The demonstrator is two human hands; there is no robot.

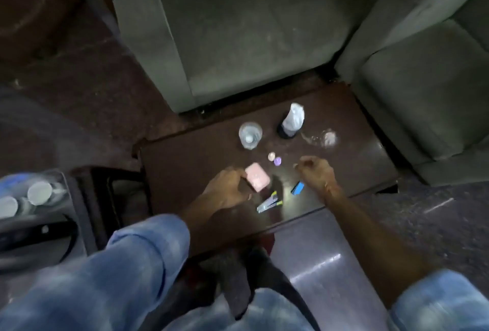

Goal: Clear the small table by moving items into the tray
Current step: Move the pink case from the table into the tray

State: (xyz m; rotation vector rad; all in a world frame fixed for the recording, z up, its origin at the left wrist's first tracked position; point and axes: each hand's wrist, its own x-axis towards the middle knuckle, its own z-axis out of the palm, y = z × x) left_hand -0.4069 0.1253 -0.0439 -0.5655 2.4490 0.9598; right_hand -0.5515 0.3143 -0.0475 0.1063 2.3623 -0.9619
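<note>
Dark glossy wood is forming the counter [185,161], carrying one clear glass [250,134] and one plastic-wrapped bottle [291,121] near its far edge, two small round pieces [274,159] mid-surface, one blue block [298,188] and one slim packet [267,204] lying diagonally near the front edge. The left hand [227,190] is clamping one pink rectangular box [257,180]; the right hand [316,171] is hovering curled, fingers together, contents unclear. The tray [66,224] is sitting beside the counter's left edge.

Grey-green sofas [238,26] stand on dark brown floor [66,79].
</note>
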